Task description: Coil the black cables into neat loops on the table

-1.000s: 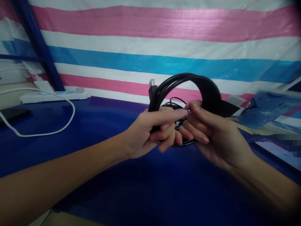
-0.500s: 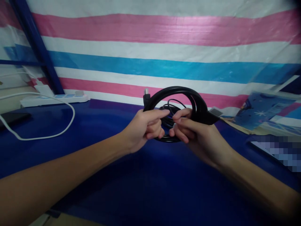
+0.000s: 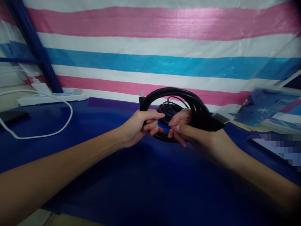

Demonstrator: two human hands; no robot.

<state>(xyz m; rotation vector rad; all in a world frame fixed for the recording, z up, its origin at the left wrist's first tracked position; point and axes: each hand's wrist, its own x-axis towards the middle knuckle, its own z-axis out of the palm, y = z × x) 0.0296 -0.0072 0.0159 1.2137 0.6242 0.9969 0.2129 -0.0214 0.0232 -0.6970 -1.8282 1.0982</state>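
Observation:
A thick black cable (image 3: 175, 91) is wound into a loop and held up above the blue tabletop. My left hand (image 3: 145, 127) is closed around its left side, index finger pointing inward. Just above that hand a plug with a light metal tip (image 3: 141, 98) sticks up. My right hand (image 3: 188, 128) grips the right side of the loop, thumb and index finger pressed together. A second connector, grey at its end (image 3: 222, 116), juts out to the right above my right wrist. Through the loop a thinner black cable coil (image 3: 164, 110) shows on the table behind.
A white power strip (image 3: 54, 98) with a charger (image 3: 42, 87) plugged in lies at the back left. A white cord (image 3: 47, 137) curves over a dark flat object (image 3: 14, 116). At the right are a blue packet (image 3: 261, 108) and a blurred-out screen device (image 3: 275, 150). A striped sheet (image 3: 145, 69) hangs behind.
The cable loop has widened slightly as my hands moved a little apart. The right connector has swung out farther right. My view has shifted slightly.

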